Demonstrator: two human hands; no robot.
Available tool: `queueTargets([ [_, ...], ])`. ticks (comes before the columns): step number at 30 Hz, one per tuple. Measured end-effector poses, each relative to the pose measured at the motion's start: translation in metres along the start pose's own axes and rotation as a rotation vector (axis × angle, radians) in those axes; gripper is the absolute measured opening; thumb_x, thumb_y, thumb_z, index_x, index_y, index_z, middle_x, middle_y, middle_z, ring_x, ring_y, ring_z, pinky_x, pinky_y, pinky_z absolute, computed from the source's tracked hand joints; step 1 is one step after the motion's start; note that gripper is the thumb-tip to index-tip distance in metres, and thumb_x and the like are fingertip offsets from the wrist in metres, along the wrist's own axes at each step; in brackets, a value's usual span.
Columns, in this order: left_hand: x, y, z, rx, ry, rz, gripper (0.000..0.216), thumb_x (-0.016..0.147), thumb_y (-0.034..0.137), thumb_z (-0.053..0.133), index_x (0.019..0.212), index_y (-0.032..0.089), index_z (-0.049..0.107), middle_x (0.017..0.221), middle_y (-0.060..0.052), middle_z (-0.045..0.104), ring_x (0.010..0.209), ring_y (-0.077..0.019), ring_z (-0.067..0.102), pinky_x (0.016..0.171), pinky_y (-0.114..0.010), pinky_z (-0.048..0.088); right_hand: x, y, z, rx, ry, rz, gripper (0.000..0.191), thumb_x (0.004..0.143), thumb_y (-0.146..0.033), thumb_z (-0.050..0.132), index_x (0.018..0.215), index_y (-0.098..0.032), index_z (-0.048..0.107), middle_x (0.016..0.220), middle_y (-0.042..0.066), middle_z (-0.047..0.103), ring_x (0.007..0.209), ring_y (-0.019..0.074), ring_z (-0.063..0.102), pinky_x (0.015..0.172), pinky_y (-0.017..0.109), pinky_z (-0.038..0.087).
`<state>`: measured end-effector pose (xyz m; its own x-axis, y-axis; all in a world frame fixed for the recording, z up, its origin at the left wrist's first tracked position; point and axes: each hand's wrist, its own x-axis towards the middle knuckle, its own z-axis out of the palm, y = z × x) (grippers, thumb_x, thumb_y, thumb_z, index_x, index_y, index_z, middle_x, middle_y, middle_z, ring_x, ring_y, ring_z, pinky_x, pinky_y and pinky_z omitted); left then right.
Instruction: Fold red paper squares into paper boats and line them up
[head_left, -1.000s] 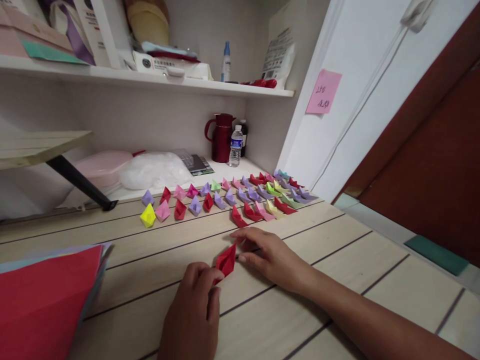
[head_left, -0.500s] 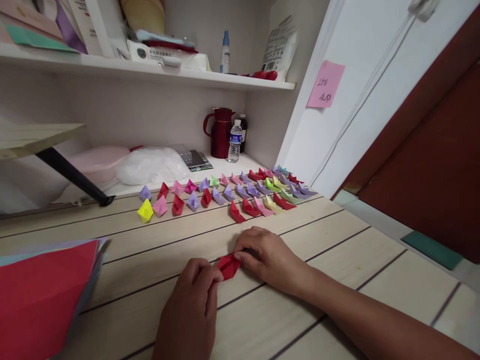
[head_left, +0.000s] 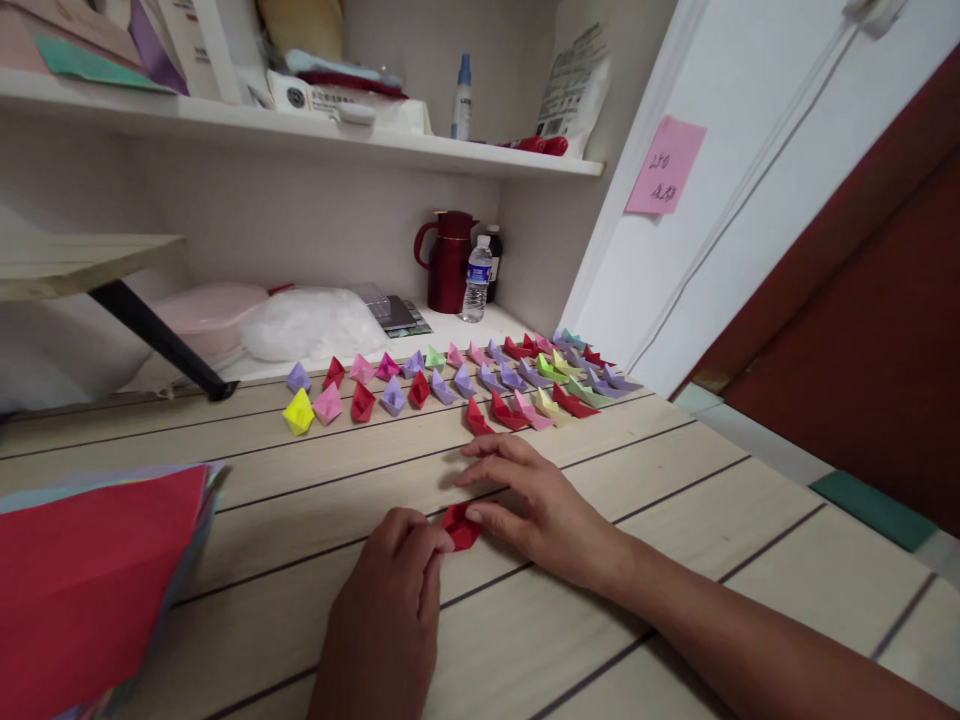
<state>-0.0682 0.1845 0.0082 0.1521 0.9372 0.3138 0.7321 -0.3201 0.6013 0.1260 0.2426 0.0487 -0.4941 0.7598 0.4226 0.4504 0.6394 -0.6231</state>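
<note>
Spread wider than half a second ago, the right hand's fingers lie flatter, and the red fold sits lower on the counter. At 8 o'clock from the hands lies a paper stack, red sheet on top. At 12 o'clock stand rows of small boats. The left hand has its grip pinched on the fold's 9 o'clock end. The right grip is loose and unclenched, its thumb touching the fold's 3 o'clock edge.
</note>
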Motion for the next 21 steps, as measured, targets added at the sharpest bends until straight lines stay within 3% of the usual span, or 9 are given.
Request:
queueTargets([
  [6,0.000,0.002,-0.001,0.011,-0.010,-0.023,0.024,0.091,0.018,0.041,0.088,0.028,0.063,0.097,0.000,0.059,0.086,-0.0151,0.064,0.076,-0.031,0.053,-0.001,-0.005,-0.001,-0.047,-0.067,-0.048,0.018,0.081,-0.014,0.071,0.095,-0.025,0.071,0.134,0.009,0.051,0.133,0.0278,0.043,0.106,0.046,0.038],
  [16,0.001,0.015,-0.004,-0.149,-0.013,-0.136,0.025,0.088,0.020,0.041,0.084,0.026,0.064,0.097,-0.001,0.060,0.086,-0.0175,0.063,0.078,-0.036,0.049,-0.002,0.000,0.007,-0.236,-0.070,-0.167,0.011,0.085,-0.016,0.066,0.089,-0.025,0.071,0.131,0.007,0.057,0.121,0.0266,0.051,0.100,0.047,0.038],
  [19,0.004,0.017,-0.011,-0.323,0.020,-0.222,0.012,0.086,0.029,0.052,0.090,0.025,0.063,0.090,0.000,0.063,0.075,-0.0156,0.062,0.069,-0.030,0.049,-0.001,0.001,0.006,-0.245,-0.076,-0.189,0.014,0.085,-0.014,0.065,0.084,-0.026,0.072,0.131,0.005,0.057,0.122,0.0268,0.050,0.101,0.048,0.037],
  [21,0.007,0.016,-0.018,-0.448,0.069,-0.322,0.022,0.086,0.043,0.055,0.097,0.025,0.061,0.080,0.002,0.064,0.067,-0.0149,0.060,0.063,-0.028,0.049,0.000,0.000,0.002,-0.219,-0.088,-0.188,0.020,0.084,-0.009,0.063,0.081,-0.026,0.073,0.133,0.005,0.056,0.125,0.0273,0.048,0.103,0.049,0.035],
])
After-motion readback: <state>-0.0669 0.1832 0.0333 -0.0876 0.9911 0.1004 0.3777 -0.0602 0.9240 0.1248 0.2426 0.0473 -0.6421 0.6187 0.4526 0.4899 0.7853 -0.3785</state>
